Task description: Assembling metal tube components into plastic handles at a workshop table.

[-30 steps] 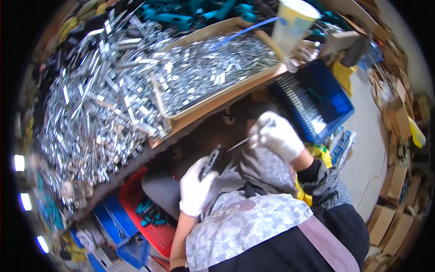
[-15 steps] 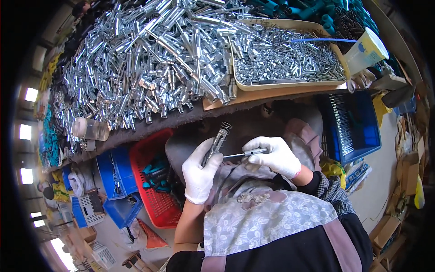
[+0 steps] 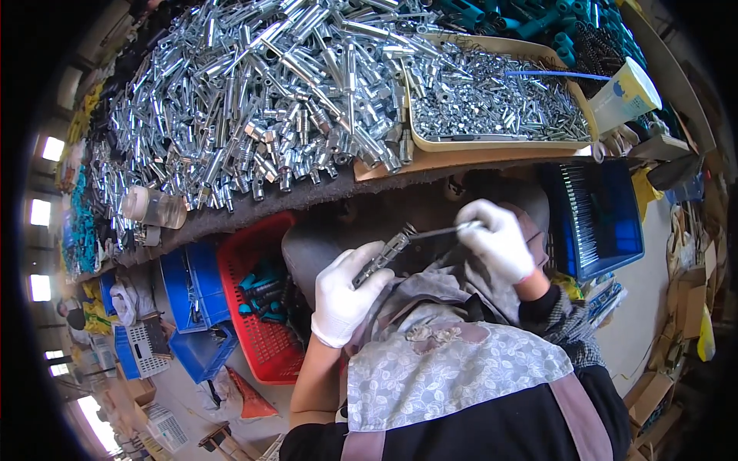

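My left hand (image 3: 344,298), in a white glove, is closed round a shiny metal sleeve (image 3: 383,260) tilted up to the right. A small wire spring (image 3: 410,230) shows at the sleeve's upper end. In my right hand (image 3: 498,242), gloved too, is a thin-shafted metal tool (image 3: 440,231). Its shaft points left and its tip meets the spring end, though I cannot tell whether it is inside or only touching. The tool's grip end is mostly hidden by my fingers. Both hands are above my lap, over a grey patterned apron (image 3: 461,376).
Loose metal sleeves (image 3: 254,100) are heaped on the bench ahead. Beside them are a tray (image 3: 500,144) of small metal parts, a paper cup (image 3: 626,96) and a clear jar (image 3: 157,207). Below stand a red basket (image 3: 261,346) and a blue crate (image 3: 615,257).
My right hand has moved up and right, bringing the tool's tip from beside the sleeve to its spring end. The sleeve in my left hand now leans further right.
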The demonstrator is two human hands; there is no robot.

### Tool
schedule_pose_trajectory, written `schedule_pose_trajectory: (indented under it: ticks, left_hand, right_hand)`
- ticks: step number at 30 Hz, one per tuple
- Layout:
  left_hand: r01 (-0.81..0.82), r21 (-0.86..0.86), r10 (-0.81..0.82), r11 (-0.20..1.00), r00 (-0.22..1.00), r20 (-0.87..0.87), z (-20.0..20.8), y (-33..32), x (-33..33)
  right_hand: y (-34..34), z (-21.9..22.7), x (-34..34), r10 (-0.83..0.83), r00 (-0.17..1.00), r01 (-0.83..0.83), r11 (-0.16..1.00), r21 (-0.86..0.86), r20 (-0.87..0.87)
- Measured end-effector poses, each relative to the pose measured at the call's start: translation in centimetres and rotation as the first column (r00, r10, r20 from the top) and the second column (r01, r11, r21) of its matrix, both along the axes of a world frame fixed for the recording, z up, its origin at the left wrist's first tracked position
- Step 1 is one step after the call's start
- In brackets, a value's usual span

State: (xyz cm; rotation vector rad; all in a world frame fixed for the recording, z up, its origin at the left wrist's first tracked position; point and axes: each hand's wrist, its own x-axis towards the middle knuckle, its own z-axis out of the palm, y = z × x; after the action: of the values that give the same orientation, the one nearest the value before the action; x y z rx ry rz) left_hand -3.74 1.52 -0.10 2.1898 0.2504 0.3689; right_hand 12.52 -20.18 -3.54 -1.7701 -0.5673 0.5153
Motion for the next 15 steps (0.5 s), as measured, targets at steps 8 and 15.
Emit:
schedule_pose_trajectory:
  ticks: [8,15]
  left_hand:
    - [0.16,0.147,-0.17,0.976,0.984,0.057,0.3,-0.1,0.3]
    - [0.157,0.119,-0.164,0.98,0.985,0.045,0.3,-0.2,0.3]
  right_hand:
    - [-2.0,5.6,2.1,0.037,0.964,-0.065,0.993,-0.1,-0.262]
    - [-2.0,5.2,2.1,0.093,0.949,-0.127,0.987,-0.096,-0.3]
